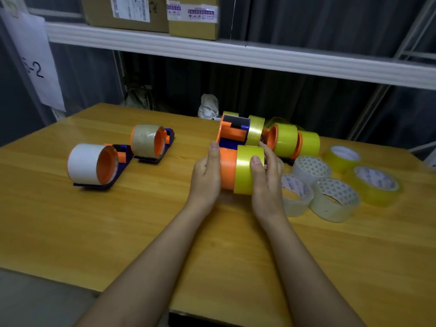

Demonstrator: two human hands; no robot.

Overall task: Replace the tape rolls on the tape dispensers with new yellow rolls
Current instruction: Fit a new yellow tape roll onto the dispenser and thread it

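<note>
An orange dispenser drum (228, 169) lies on its side at the table's centre, with a yellow tape roll (245, 167) sitting on its right end. My left hand (206, 178) holds the drum's left end, thumb on top. My right hand (267, 175) grips the yellow roll from the right. Behind them stand a dispenser with a yellow roll (256, 133) and two more yellow-loaded dispensers (285, 140) (310, 143). On the left stand a dispenser with a white roll (86, 164) and another with a brownish roll (144, 143).
Loose clear rolls (296, 194) (335, 199) (311, 169) and two spare yellow rolls (375, 185) (342, 158) lie at the right on the wooden table (118, 232). A white shelf (236, 55) with cardboard boxes (193, 17) hangs behind. A crumpled white bag (208, 106) sits past the far edge.
</note>
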